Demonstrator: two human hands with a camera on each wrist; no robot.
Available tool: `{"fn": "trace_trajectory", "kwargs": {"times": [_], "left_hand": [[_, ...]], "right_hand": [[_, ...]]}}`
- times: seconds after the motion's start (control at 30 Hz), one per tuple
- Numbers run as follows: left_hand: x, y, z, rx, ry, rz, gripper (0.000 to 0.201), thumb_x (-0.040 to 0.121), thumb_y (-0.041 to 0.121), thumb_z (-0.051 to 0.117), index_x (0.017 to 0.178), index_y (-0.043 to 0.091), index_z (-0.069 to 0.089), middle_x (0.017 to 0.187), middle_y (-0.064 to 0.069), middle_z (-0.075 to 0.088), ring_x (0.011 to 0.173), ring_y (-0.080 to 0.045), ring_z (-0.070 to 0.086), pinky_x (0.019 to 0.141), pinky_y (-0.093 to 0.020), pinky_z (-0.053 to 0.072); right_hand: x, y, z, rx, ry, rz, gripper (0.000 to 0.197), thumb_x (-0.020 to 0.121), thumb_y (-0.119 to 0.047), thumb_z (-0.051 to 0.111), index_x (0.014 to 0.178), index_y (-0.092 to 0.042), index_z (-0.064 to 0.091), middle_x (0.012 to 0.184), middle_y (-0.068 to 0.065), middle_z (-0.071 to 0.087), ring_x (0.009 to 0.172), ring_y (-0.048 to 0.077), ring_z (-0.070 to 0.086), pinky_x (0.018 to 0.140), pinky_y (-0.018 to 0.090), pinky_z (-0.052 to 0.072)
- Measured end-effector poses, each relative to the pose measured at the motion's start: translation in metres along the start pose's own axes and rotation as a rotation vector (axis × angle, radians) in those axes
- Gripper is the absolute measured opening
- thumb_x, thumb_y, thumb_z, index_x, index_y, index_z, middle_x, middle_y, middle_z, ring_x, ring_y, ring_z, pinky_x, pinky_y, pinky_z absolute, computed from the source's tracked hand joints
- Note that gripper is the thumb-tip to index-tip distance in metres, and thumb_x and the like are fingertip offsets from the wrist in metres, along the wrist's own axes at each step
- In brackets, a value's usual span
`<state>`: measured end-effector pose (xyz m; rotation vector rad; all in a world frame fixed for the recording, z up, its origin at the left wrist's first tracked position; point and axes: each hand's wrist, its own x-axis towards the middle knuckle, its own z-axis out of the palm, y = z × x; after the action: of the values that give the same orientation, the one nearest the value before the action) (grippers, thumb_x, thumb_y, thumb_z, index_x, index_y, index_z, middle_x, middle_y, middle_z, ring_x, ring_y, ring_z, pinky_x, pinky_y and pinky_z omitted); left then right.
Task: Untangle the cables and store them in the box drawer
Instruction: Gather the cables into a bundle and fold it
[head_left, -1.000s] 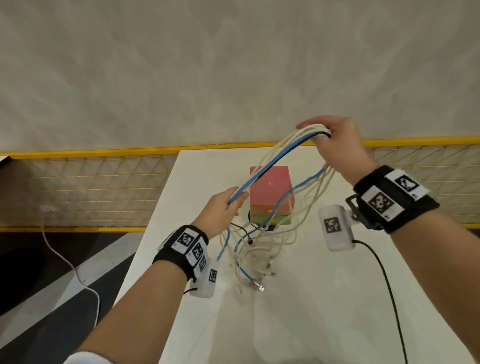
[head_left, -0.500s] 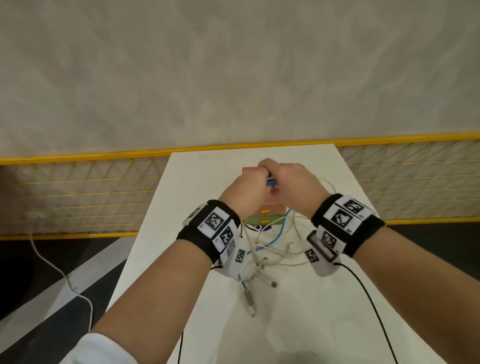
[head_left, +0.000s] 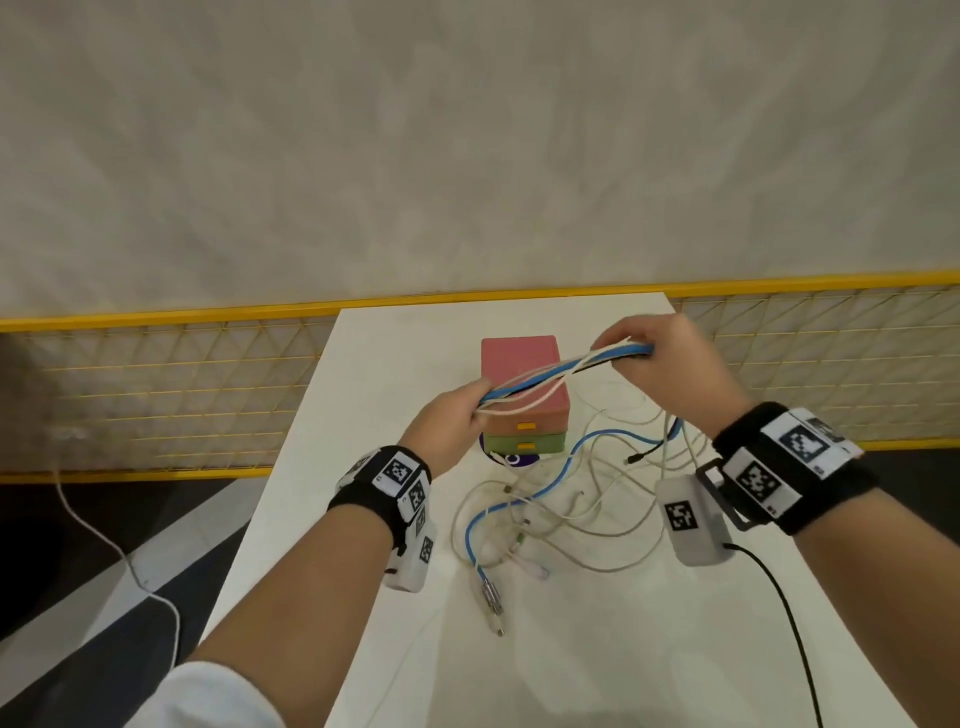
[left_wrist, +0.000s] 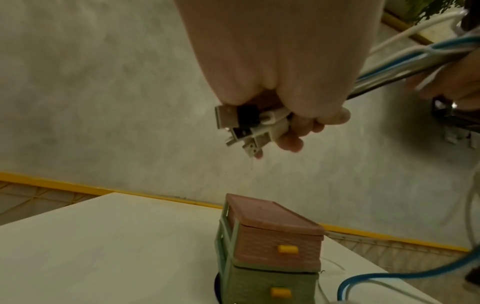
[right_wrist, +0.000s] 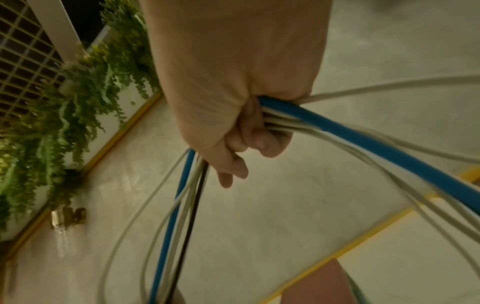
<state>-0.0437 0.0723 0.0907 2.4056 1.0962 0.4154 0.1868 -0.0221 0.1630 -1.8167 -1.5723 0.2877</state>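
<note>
A bundle of white, blue and black cables (head_left: 563, 370) stretches in the air between my two hands, above the small drawer box (head_left: 522, 395). My left hand (head_left: 454, 415) grips one end, and in the left wrist view several plugs (left_wrist: 249, 125) stick out of its fist (left_wrist: 285, 123). My right hand (head_left: 670, 358) grips the bundle (right_wrist: 337, 127) further along, up and to the right. The rest of the cables (head_left: 561, 504) lies in loose loops on the white table (head_left: 597, 649). The box has a pink top drawer (left_wrist: 280, 244) over a green drawer (left_wrist: 272, 288), both closed, with yellow handles.
A yellow-framed wire mesh fence (head_left: 156, 395) runs behind and beside the table. A black lead (head_left: 779, 613) trails from the right wrist camera across the table. A white cord (head_left: 119, 551) lies on the dark floor at left. Green plants (right_wrist: 64, 98) hang at the right.
My hands, which met over the box half a second ago, have drawn apart: the right hand slid up and right along the bundle, pulling it taut. More cable now lies spread on the table.
</note>
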Motion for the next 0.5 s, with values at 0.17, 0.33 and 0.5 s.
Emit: {"fn": "trace_trajectory", "kwargs": {"times": [0.17,0.33,0.5], "left_hand": [[0.005,0.022,-0.002,0.251,-0.106,-0.049,0.023,0.099,0.016,0.038,0.119,0.011,0.048,0.098,-0.013,0.063,0.079,-0.035,0.057,0.065,-0.034,0.039],[0.015,0.063,-0.006,0.447,-0.182,0.036,0.024,0.099,0.013,0.04,0.119,0.006,0.051,0.097,-0.012,0.063,0.084,-0.034,0.062,0.069,-0.037,0.044],[0.012,0.088,-0.024,0.459,-0.171,0.177,0.026,0.097,0.026,0.048,0.116,0.015,0.061,0.101,-0.008,0.067,0.085,-0.028,0.062,0.067,-0.03,0.039]], "right_hand": [[-0.005,0.029,0.004,-0.36,-0.296,0.172,0.056,0.077,-0.026,0.073,0.128,-0.017,0.052,0.103,0.008,0.065,0.092,0.023,0.059,0.079,0.03,0.046],[-0.012,-0.001,0.034,-0.479,-0.38,-0.151,0.1,0.073,-0.036,0.073,0.15,-0.015,0.012,0.143,0.012,0.042,0.137,0.029,0.034,0.115,0.048,0.023],[-0.008,-0.009,0.061,-0.288,-0.247,-0.153,0.036,0.079,-0.019,0.066,0.111,-0.01,0.054,0.092,0.014,0.07,0.087,0.035,0.064,0.072,0.04,0.05]]}}
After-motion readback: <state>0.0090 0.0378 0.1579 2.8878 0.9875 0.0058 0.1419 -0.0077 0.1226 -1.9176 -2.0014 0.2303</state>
